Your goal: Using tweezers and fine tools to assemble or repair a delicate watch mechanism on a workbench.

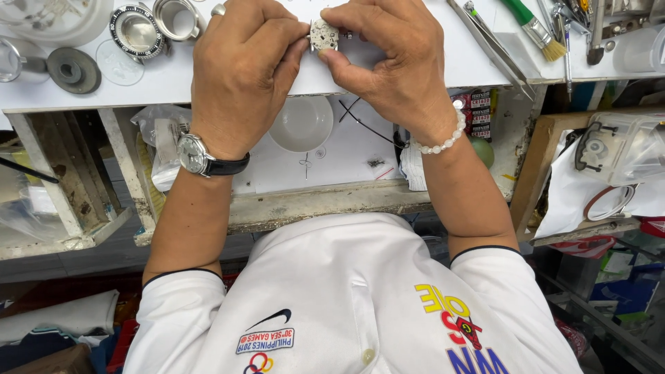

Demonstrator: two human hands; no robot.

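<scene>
White worktop [173, 83], bearing all items. Left hand [239, 76]: fingers curled, pinching the small round watch movement [323, 34] from its left. Right hand [398, 66]: thumb and forefinger closed on the same movement, held above the worktop. Watch case [137, 30], far left. Tweezers [492, 47], right. Brush [535, 29], beyond.

One small round watch movement [323, 34] is pinched between the fingers [291, 41] of two hands; two round metal watch cases [137, 30] are seen left of the fingers; one white bowl [300, 123] below them; one green-handled brush [535, 28] and one pair of tweezers [490, 46] to their right.
</scene>
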